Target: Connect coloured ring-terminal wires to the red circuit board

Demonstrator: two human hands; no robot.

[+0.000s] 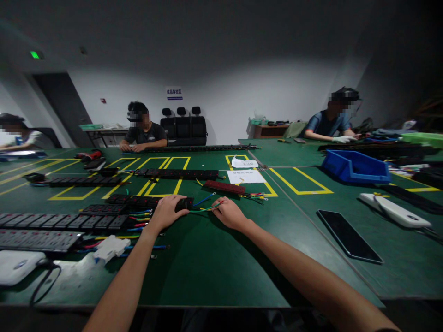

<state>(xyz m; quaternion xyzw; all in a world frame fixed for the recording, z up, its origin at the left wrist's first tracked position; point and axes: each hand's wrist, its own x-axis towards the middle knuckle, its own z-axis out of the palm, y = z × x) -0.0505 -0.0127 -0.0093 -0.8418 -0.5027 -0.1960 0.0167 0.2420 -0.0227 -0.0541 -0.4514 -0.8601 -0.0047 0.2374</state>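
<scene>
My left hand point(166, 212) is closed over a small black socket module point(184, 203) on the green table point(214, 267). My right hand point(228, 212) pinches the thin coloured wires point(204, 209) that run from that module; a blue, a green and a red strand show between the two hands. Just to the left of my left hand lie black socket strips point(114, 222) with more coloured leads sticking out. Beyond my hands rests a dark red strip point(224, 186) with a bundle of loose wires at its right end.
A dark phone point(349, 236) lies at the right, with a white device point(394, 210) and a blue bin point(356, 167) beyond it. Long socket strips point(38, 240), a white box point(15, 266) and a white connector point(110, 247) sit at the left. Three people work at the far side.
</scene>
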